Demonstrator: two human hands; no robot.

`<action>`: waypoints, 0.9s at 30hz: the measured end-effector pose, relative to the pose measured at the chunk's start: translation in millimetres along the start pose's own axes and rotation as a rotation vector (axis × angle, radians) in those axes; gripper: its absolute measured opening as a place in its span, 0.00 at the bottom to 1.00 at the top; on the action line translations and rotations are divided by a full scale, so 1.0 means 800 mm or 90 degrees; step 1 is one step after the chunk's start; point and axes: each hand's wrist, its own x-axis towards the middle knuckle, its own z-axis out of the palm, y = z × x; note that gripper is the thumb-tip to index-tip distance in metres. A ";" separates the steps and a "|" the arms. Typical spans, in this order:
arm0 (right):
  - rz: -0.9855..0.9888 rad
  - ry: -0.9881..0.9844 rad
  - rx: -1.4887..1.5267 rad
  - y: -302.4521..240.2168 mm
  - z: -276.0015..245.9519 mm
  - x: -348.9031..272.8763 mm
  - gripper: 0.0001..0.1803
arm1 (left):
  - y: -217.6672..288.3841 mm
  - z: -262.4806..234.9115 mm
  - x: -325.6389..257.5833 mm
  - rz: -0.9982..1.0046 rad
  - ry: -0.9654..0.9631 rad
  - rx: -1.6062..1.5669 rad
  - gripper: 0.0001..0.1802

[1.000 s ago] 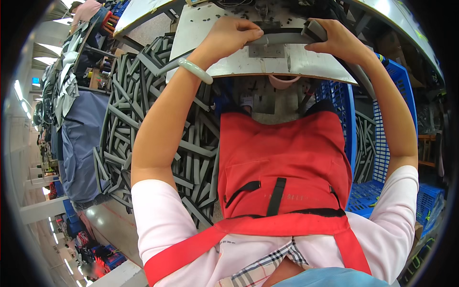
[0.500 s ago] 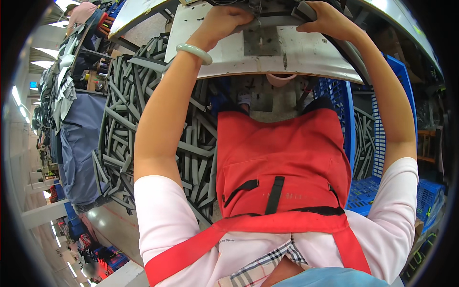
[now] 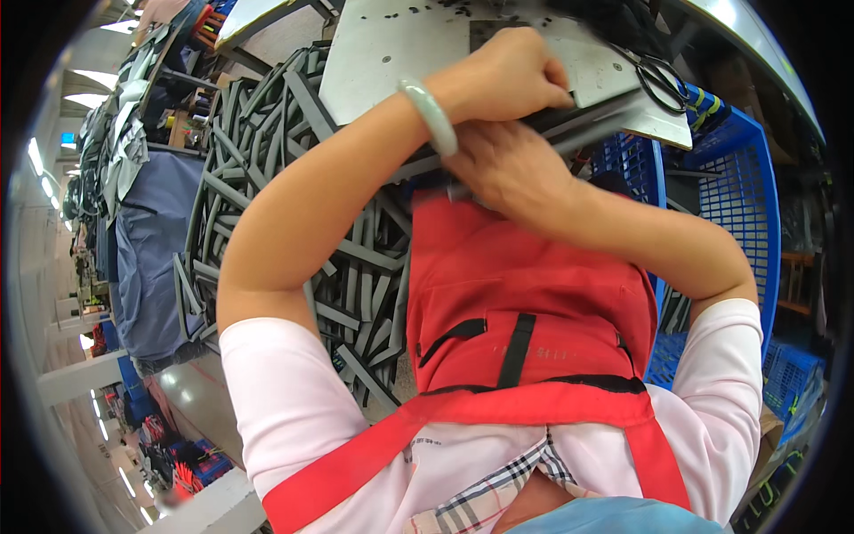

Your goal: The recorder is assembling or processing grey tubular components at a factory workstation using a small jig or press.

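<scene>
My arms are crossed near the table's front edge. My left hand [image 3: 516, 76], with a pale bangle [image 3: 429, 116] at the wrist, reaches over to the right; its fingers are curled in at a long grey strip [image 3: 605, 116]. Below that wrist, my right hand [image 3: 511, 169] reaches across to the left, closed around grey strip material just above the red apron [image 3: 534, 267]. The strip is blurred toward its right end, and my hands hide its middle. I cannot tell whether it is one piece or several.
A white worktable [image 3: 400, 53] carries scattered dark bits and black-handled scissors [image 3: 663, 84] at its right. A big pile of grey strips [image 3: 356, 258] lies at my left. Blue plastic crates [image 3: 747, 178] stand at my right. Blue-grey cloth [image 3: 156, 258] hangs farther left.
Both hands have come back toward me from the far part of the table, bringing grey strip material. They were apart; now the left has swung right and the right has moved left beneath it.
</scene>
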 end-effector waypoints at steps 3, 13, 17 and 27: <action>0.083 -0.242 0.050 0.034 0.000 0.006 0.17 | -0.010 0.004 -0.005 -0.052 0.056 -0.188 0.14; 0.380 -0.223 0.336 0.181 -0.087 -0.059 0.30 | -0.055 -0.036 -0.073 -0.169 -0.073 -0.206 0.18; 0.421 -0.203 0.363 0.224 -0.093 -0.071 0.29 | -0.065 -0.051 -0.056 -0.130 0.004 -0.154 0.15; 0.475 -0.236 0.308 0.273 -0.069 -0.072 0.28 | -0.083 -0.049 -0.009 -0.204 0.139 -0.125 0.17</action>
